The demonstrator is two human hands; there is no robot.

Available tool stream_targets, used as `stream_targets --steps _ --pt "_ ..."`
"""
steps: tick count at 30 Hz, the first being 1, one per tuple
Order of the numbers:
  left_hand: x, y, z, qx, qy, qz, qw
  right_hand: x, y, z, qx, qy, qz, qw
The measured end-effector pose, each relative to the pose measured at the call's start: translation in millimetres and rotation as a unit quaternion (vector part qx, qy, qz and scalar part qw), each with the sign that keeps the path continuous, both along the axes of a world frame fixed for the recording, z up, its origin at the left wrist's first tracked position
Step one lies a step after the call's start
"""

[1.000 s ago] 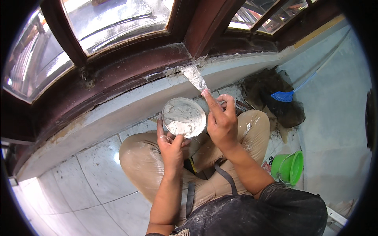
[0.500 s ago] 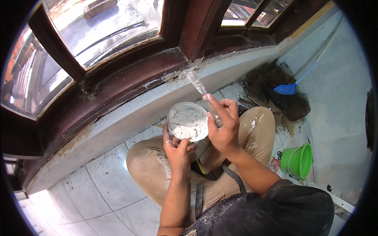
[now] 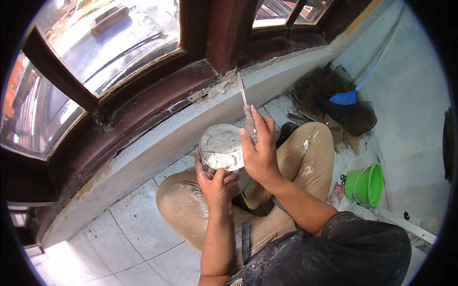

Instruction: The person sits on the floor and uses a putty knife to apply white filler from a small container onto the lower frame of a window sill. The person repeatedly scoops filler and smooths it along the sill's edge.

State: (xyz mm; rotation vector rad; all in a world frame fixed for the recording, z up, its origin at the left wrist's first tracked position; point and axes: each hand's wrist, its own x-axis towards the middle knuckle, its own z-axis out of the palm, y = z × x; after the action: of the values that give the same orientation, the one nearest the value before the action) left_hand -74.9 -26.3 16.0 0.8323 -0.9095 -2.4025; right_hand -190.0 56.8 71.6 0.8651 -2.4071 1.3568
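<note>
Holding the round tub of white filler (image 3: 220, 147) from below, the left hand (image 3: 214, 183) keeps it level above the person's knees, just below the grey sill (image 3: 157, 138). The right hand (image 3: 260, 152), closed around the putty knife (image 3: 246, 107), angles its blade from beside the tub up to the filler-smeared joint where the sill meets the dark window frame (image 3: 143, 102). A green bucket (image 3: 366, 183) stands well right of the tub.

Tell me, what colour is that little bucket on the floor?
The bucket is bright green, seen clearly in the head view.
</note>
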Motion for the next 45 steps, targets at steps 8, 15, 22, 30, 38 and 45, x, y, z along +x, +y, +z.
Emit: stream_targets --steps 8,15,22,30,38,45 --pt "1 -1 -1 0.013 0.026 -0.002 1.0 21 -42 21 -0.032 -0.092 0.005 0.995" --pt "-6 8 12 -0.021 0.044 0.04 0.998 41 -63 17 -0.047 -0.095 -0.008 0.994" --pt "-5 -2 -9 -0.128 0.054 0.003 0.99 61 -81 14 -0.085 -0.096 0.016 0.992" --pt "5 6 -23 -0.05 0.138 0.006 0.989 78 -99 12 -0.106 -0.114 0.04 0.987" --pt "22 11 -43 -0.008 0.171 0.008 0.985 97 -97 27 -0.039 -0.163 0.055 0.984" --pt "9 -2 21 0.442 0.321 0.042 0.836 98 -68 30 -0.126 -0.223 0.108 0.961"
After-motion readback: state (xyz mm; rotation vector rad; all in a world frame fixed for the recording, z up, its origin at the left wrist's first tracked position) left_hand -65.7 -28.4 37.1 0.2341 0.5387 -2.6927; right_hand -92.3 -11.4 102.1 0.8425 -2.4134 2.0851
